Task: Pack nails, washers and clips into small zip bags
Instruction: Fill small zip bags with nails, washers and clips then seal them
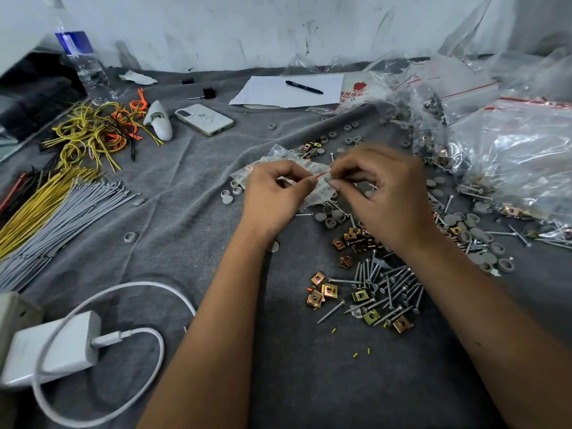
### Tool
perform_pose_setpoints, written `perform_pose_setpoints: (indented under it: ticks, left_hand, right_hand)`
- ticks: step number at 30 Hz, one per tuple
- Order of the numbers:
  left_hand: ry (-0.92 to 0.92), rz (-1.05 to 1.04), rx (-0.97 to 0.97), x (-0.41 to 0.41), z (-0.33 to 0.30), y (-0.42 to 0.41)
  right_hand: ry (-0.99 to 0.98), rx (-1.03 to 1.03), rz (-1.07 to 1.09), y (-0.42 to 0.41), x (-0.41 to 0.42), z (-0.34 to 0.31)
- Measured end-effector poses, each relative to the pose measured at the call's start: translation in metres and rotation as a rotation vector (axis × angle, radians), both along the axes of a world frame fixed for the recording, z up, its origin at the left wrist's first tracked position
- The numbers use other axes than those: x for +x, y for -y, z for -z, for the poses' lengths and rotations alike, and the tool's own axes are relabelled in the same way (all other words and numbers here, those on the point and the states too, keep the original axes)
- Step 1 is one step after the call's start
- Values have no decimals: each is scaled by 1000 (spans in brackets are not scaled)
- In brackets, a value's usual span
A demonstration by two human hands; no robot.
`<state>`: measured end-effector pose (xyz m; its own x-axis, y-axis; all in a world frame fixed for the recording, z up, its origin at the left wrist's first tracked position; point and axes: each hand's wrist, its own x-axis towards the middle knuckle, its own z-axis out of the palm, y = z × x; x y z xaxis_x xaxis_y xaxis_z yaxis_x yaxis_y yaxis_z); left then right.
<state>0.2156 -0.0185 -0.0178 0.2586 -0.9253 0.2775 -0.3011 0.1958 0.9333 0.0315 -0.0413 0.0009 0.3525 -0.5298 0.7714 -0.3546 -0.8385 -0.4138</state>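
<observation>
Over a grey cloth [192,187] strewn with big clear bags [520,156] of hardware, you hold a small zip bag [312,181] at its red-lined mouth. Your left hand [275,193] pinches the bag's near edge between curled thumb and forefinger, while your right hand [380,193] pinches a grey washer [328,180] at that opening. Loose nails [390,286] and brass clips [328,292] lie below your wrists.
</observation>
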Motion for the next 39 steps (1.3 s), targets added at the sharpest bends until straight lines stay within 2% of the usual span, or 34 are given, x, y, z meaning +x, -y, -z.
perform_pose_setpoints:
  ticks: [6, 11, 14, 17, 20, 23, 26, 29, 34, 39]
  left_hand:
    - [0, -9, 0, 0, -2, 0]
    - [-37, -38, -4, 1, -2, 1]
    - [-96, -69, -29, 2, 0, 2]
    - [-153, -115, -35, 4, 0, 4]
    - [-162, -162, -43, 7, 0, 5]
    - [-187, -199, -51, 10, 0, 6]
    - [-179, -206, -53, 11, 2, 7]
    - [-197, -185, -41, 10, 4, 7]
    - [-131, -53, -30, 7, 6, 8]
    - [-24, 21, -12, 0, 5, 6]
  right_hand:
    - [-129, -5, -14, -1, 4, 2]
    - [-44, -39, 51, -2, 1, 0]
    - [-59, -88, 46, -9, 5, -1]
    - [-205, -39, -118, -19, 15, 0]
    - [-471, 57, -298, -28, 29, 6]
    - [-644, 86, -359, -33, 41, 15]
    - [-610, 162, -409, -35, 43, 15]
    - [-521, 146, -390, -33, 38, 12]
    - [-114, -46, -100, -21, 22, 3]
    - [-95, -11, 48, -6, 6, 4]
